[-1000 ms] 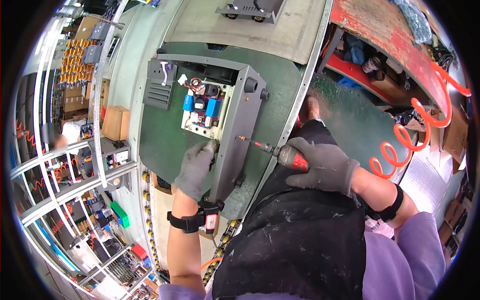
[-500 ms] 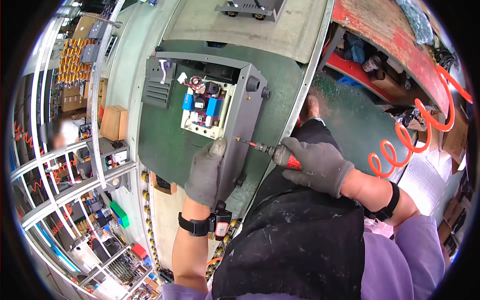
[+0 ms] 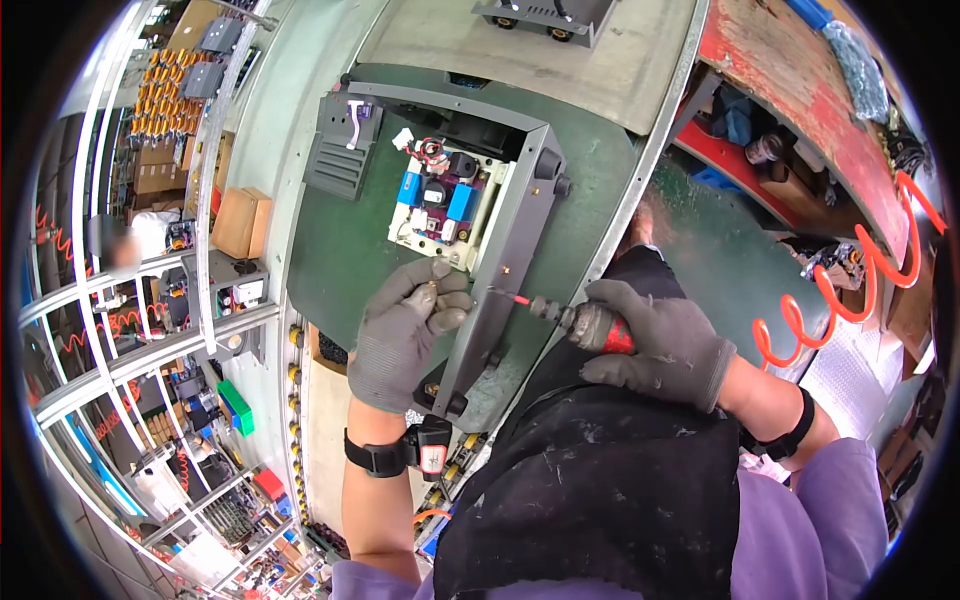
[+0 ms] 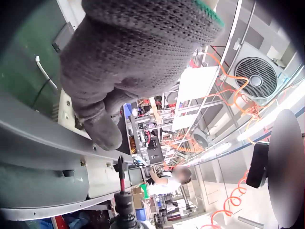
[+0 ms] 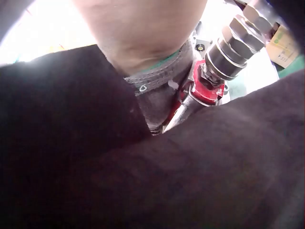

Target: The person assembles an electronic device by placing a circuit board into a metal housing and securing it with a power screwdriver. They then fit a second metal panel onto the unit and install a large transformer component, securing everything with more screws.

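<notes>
My gloved left hand is beside the inner face of a grey sheet-metal housing, fingers curled, with a small brass-coloured piece pinched at the fingertips. My gloved right hand grips a red and dark power screwdriver. Its bit points at the housing's outer side panel, close to a small hole. A brass screw sits in that panel just above the bit in the head view. Inside the housing is a cream tray carrying a circuit board with blue components.
The housing lies on a green work surface beside a slotted grey plate. Another metal chassis stands farther along the line. A coiled orange hose hangs at right by a worn red bench. Roller chain runs near the left arm.
The left hand has drawn back from the housing edge and turned, fingers curling together. The screwdriver bit has moved off the brass screw to a lower spot on the panel. The view has shifted slightly.
</notes>
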`<action>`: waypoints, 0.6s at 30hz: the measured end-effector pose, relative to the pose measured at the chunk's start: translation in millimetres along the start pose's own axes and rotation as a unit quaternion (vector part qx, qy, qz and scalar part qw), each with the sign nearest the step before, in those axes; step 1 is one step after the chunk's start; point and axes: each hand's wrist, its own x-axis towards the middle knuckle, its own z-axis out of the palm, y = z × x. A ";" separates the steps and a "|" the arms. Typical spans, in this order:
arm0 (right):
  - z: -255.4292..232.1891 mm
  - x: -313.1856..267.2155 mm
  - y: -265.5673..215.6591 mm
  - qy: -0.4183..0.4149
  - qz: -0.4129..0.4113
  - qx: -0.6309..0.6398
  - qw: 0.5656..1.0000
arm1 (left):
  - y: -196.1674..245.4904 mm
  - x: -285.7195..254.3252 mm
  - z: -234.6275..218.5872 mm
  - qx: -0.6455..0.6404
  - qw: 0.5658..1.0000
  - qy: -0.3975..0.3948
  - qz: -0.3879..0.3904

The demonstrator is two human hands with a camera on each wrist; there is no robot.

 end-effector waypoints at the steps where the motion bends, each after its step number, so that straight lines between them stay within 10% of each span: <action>1: 2.1 0.7 -1.9 0.033 -0.043 0.015 0.998 | 1.3 -3.0 5.2 -0.001 1.000 0.002 0.001; 18: 4.4 4.7 -21.8 0.053 -0.064 0.045 0.995 | -8.6 -15.4 26.1 -0.071 0.997 0.013 0.000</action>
